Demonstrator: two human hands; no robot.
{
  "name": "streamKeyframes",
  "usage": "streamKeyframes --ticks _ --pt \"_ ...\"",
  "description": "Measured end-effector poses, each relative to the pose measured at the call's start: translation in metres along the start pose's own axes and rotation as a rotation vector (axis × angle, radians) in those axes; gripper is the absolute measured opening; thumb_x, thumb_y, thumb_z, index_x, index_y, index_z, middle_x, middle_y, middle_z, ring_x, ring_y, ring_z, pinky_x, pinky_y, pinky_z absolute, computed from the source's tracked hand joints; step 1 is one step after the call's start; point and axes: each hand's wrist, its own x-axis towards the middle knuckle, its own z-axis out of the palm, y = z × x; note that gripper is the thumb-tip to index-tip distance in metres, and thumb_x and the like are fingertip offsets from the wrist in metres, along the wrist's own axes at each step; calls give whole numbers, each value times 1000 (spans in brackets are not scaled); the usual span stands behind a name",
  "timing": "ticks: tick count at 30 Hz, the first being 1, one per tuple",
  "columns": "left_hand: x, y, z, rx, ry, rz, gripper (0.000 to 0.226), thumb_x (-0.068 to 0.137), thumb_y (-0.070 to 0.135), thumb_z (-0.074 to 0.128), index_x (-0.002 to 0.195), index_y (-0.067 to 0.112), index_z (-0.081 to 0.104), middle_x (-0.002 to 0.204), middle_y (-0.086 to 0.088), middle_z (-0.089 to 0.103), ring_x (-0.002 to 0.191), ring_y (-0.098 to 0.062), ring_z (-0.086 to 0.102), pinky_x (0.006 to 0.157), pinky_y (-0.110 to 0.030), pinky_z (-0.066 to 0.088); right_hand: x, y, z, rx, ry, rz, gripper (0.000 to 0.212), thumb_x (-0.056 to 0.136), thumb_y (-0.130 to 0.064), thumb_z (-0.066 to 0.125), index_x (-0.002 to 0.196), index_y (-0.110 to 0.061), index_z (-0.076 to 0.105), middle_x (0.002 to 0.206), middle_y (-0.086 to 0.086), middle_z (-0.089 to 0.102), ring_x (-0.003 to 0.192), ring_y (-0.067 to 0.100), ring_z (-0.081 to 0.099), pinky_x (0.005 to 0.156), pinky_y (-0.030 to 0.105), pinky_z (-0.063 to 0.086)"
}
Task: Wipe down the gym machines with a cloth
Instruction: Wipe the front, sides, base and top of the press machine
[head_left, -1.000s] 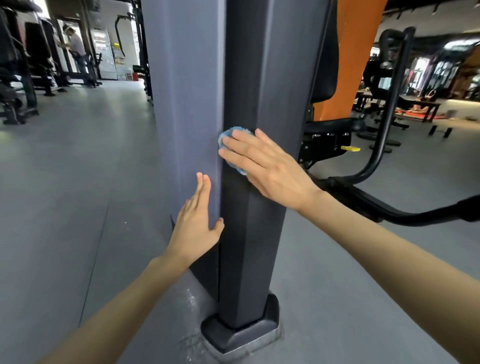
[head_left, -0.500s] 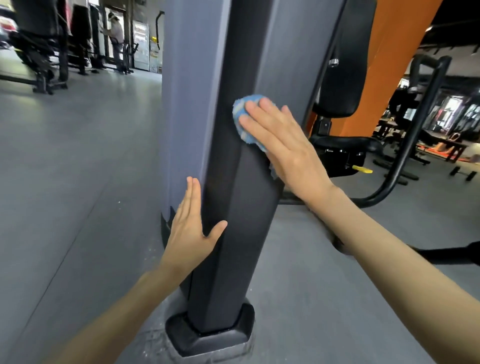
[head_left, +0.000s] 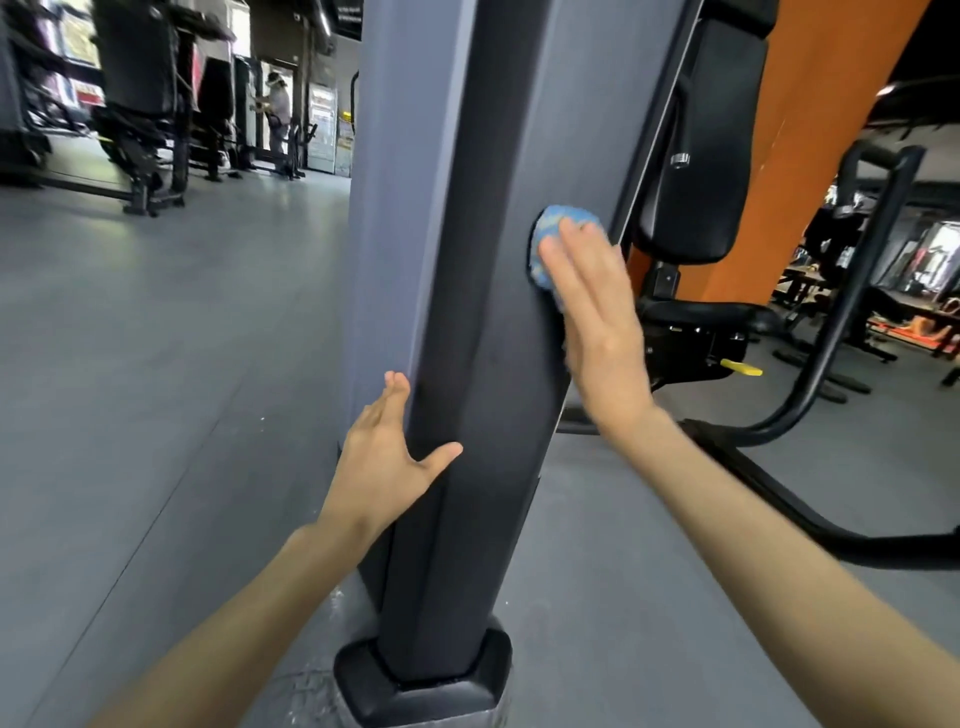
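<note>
Because the gym floor (head_left: 156, 364) spreads wide and grey on every side, the tall dark column (head_left: 478, 364) of the machine stands out as the biggest thing near the person, and I judge it is the surface under wiping at this moment. Behind it on the right rises an orange pillar (head_left: 810, 130), and before that pillar are the black back pad (head_left: 701, 156) and the seat (head_left: 696, 314) of the machine, with a bent black tube (head_left: 831, 374) that curves down toward the floor. At the bottom the column ends in a thick black foot (head_left: 421, 680), which probably makes it steady enough to lean on. The left hand (head_left: 384, 462) lies flat on the left edge of the column, low down, fingers straight and thumb spread onto the front face. Its grip is wide and holds nothing, and it seems placed there to brace the body while the other arm works. The right hand (head_left: 597, 332) is higher, on the right face of the column, with straight fingers pointing up. Its grip does not close around anything and only presses the blue cloth (head_left: 550, 228) against the panel. The cloth is bunched and mostly hidden under the fingers, with its upper part showing above the fingertips. A flat hand spreads the pressure, so more cloth should touch the panel in each stroke. A small yellow lever (head_left: 743, 369) shows under the seat, well apart from both hands.
</note>
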Motion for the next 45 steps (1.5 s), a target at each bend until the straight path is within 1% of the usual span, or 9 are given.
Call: streamKeyframes --ticks 4,7,14,24,27,33,37,40,45 --pt "0 -4 -5 -6 -40 3 95 86 36 73 157 20 12 158 -2 30 144 -23 31 111 -24 22 -68 -6 18 -164 -294 -389 42 104 -4 34 145 -15 34 156 -3 25 149 13 10 122 34 5" --pt "0 -15 -8 16 -101 72 98 86 36 73 157 23 6 162 10 16 147 -12 22 105 -7 11 -47 -6 14 -302 -319 -634 53 95 2 50 144 -15 40 151 1 40 143 17 29 122 34 14" --pt "6 -53 -22 187 -173 225 88 81 68 31 152 26 0 157 17 3 146 -5 5 121 -31 10 11 -52 42 -337 -123 -353 35 91 -8 50 122 -5 64 136 11 57 133 28 47 118 39 23" --pt "7 -60 -16 -6 -205 78 48 107 20 34 154 22 25 159 13 18 146 -1 9 119 -25 3 -140 -69 86 -715 -798 -1009 60 105 -8 7 133 -17 60 137 1 57 133 20 47 123 44 3" --pt "2 -60 -10 -151 -168 39 49 105 14 39 153 22 29 152 21 18 141 5 13 120 -22 6 -112 -55 75 -682 -655 -1054 49 104 -12 19 138 -16 54 140 2 55 133 20 47 122 44 -1" --pt "-1 -70 5 -41 -125 92 56 102 39 30 155 23 20 158 17 12 148 -3 10 119 -21 1 -39 -20 42 -445 -70 -556 46 96 2 50 141 -10 47 145 4 49 136 21 42 118 34 19" --pt "-5 -69 15 0 -56 116 65 94 42 24 155 20 18 159 14 11 148 -3 10 122 -24 0 -122 -28 65 -559 -392 -769 44 102 -2 23 137 -18 45 137 -1 41 128 16 37 109 33 27" --pt "-7 -64 16 36 8 150 62 95 37 28 155 19 21 159 12 15 148 -4 10 123 -30 5 -170 -23 63 -552 -577 -1018 49 103 1 23 148 -16 31 154 -8 34 141 10 30 122 33 4" --pt "-13 -58 14 82 44 401 61 96 26 36 155 15 24 162 7 17 148 -8 19 121 -32 13 -122 -6 36 -427 -300 -764 49 104 0 35 150 -16 30 154 -4 35 143 14 29 121 32 15"
